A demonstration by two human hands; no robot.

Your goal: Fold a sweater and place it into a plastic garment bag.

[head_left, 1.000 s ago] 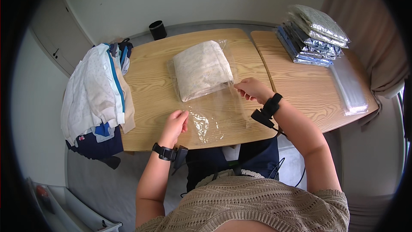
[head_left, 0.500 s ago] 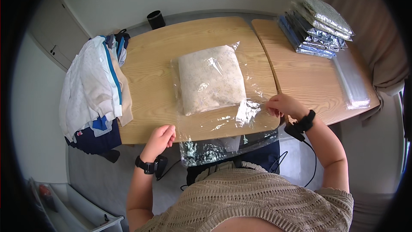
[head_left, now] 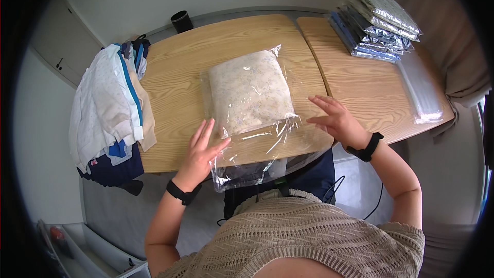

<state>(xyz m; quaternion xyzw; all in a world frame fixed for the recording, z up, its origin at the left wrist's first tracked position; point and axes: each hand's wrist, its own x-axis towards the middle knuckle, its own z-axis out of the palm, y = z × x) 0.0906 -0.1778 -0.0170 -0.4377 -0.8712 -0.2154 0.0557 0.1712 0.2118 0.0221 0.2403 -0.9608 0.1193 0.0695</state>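
Lying on the bench [head_left: 170,67], the folded cloth [head_left: 249,90] is inside a clear bag [head_left: 239,172], the near end of which overhangs the front edge. Both hands are open, fingers spread, gripping nothing: the left hand [head_left: 195,160] is at the bag's left edge, the right hand [head_left: 340,122] at its right; contact cannot be told. 1 clothes pile [head_left: 103,108] occupies the left end; 1 bagged stack [head_left: 378,25] sits far right.

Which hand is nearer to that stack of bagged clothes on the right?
The right. The right hand is left of the stack and lower in view; the left hand is farther off, by the left edge of the clear bag.
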